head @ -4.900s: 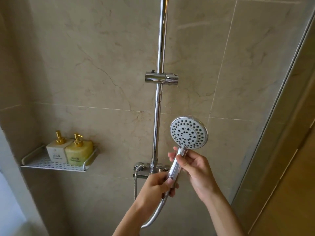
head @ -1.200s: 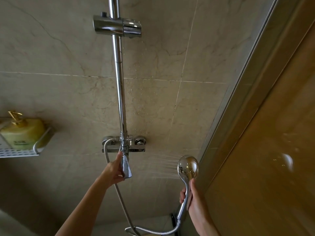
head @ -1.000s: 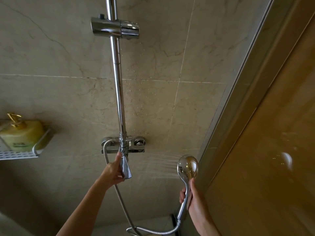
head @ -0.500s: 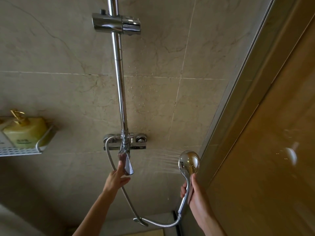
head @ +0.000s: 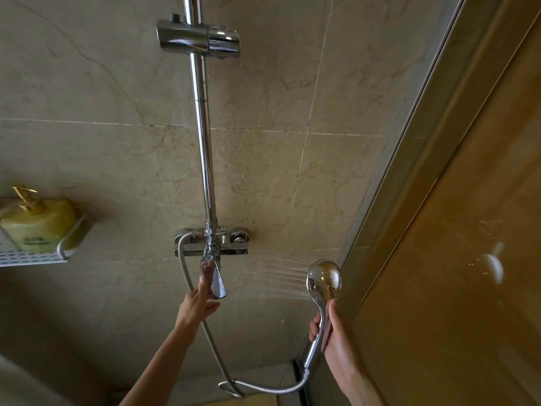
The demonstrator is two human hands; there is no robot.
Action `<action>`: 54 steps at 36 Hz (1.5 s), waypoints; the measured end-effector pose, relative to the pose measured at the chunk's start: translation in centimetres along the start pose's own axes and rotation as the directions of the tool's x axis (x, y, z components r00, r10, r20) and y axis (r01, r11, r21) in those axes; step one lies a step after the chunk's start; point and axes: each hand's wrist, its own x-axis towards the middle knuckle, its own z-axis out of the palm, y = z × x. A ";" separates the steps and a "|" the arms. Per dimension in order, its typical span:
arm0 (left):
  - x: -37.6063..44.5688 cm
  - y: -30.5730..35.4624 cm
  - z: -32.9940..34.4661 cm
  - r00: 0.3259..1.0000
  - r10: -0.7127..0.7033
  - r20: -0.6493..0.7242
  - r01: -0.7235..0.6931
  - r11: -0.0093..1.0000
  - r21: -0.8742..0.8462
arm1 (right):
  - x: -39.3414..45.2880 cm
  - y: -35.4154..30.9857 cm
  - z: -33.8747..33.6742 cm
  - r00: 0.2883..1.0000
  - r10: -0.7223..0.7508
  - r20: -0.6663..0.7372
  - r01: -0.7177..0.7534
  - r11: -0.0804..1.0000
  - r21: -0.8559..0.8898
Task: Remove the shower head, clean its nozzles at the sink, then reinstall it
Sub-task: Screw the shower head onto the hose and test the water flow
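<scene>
The shower head (head: 324, 279), gripped by its handle in the right hand (head: 333, 332) near the glass door (head: 439, 230), sprays thin jets toward the tiled wall (head: 102, 112), while the left hand's (head: 196, 306) straight fingers touch the chrome mixer lever (head: 216, 281).

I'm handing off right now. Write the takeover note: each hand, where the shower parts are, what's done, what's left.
Left hand: open, fingertips on the mixer lever.
Right hand: grips the handle of the shower head, held low beside the glass door.
Water is on: the head sprays toward the tiled wall. Hose is attached.
Holder on the rail is empty.
Done: head is off its holder.
Left: shut the water off, put the head into the holder. Cleaning cannot be judged from here.
</scene>
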 end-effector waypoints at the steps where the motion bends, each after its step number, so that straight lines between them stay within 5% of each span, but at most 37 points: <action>1: 0.1 0.0 0.0 1.000 -0.005 -0.004 0.005 1.000 0.005 | 0.0 0.0 0.0 1.000 0.000 -0.001 0.000 1.000 0.003; 20: 0.7 1.0 -0.3 0.996 -0.082 0.022 0.078 0.985 0.152 | 0.4 0.1 -0.2 1.000 0.010 0.021 -0.011 1.000 0.018; 54: 2.9 5.6 -0.4 0.966 -0.251 0.061 0.238 0.956 0.173 | 1.1 -0.2 -0.9 1.000 0.015 0.021 -0.015 1.000 0.016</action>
